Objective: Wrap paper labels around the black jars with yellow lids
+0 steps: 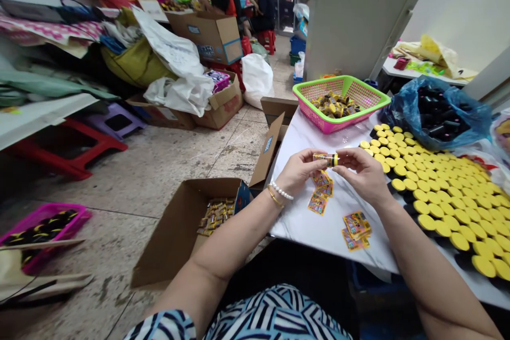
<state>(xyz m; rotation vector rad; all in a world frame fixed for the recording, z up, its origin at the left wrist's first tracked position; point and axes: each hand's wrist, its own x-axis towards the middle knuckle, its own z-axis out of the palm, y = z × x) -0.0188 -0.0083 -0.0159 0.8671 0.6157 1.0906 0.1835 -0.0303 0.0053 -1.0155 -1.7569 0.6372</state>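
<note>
Small yellow-ended cylinder (333,160) held between two hands, right of the frame's centre.
The left hand (298,171), over printed labels (317,203) on the desk (297,222), pinches its patterned end; the cylinder lies crosswise directly between both sets of fingers, neither hand clearly nearer, yellow end pointing frame-right, where the right hand's (363,172) fingers seem to pinch it, beside yellow-topped pieces (442,191).

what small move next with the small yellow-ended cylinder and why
Probably roll the yellow-ended cylinder to smooth what looks like its printed wrap: the left hand and right hand hold it from either side, and colourful flat printed pieces lie nearby.
</note>
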